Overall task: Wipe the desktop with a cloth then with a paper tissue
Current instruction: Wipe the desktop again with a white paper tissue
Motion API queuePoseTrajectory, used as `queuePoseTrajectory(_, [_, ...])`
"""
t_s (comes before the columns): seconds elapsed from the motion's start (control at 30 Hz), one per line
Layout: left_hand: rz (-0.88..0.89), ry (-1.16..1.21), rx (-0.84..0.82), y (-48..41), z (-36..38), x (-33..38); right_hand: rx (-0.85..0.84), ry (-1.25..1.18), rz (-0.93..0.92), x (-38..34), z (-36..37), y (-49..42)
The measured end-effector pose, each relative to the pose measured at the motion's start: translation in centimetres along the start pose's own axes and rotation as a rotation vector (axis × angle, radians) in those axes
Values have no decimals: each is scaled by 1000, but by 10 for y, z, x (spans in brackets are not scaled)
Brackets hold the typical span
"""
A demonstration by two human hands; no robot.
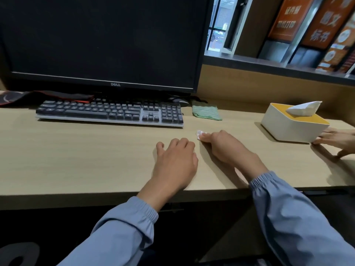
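right hand atop crumpled tissue

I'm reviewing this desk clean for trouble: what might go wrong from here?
The paper tissue gripped by the right hand is a tiny wad; it may shred or leave much of the desktop unwiped.
A sweep forward may bump the keyboard or the green cloth beside it.
Another person's hand touches the tissue box; wiping rightwards may collide with it.

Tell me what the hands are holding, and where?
The right hand grips a scrunched tissue, fingertips covering most of it. The left hand holds nothing.
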State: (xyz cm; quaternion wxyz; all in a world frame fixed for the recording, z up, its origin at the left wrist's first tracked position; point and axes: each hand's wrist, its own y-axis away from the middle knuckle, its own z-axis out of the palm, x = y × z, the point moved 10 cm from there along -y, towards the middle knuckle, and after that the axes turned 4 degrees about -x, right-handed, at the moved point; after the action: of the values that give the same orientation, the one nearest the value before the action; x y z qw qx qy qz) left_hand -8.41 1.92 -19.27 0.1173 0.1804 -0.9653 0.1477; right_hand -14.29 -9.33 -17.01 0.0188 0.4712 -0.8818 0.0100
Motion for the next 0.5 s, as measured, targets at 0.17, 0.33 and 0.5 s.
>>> queuePoseTrajectory(0.17, [-15, -3, 4, -1, -1, -2, -59, 82, 36, 10, -5, -73])
queuePoseTrajectory(0.33, [-9, -5, -4, -1, -2, -1, -24, 95, 39, 17, -4, -89])
queuePoseTrajectory(0.5, [-1, -3, 5, 0, -3, -2, -13, 87, 68, 40, -6, -77])
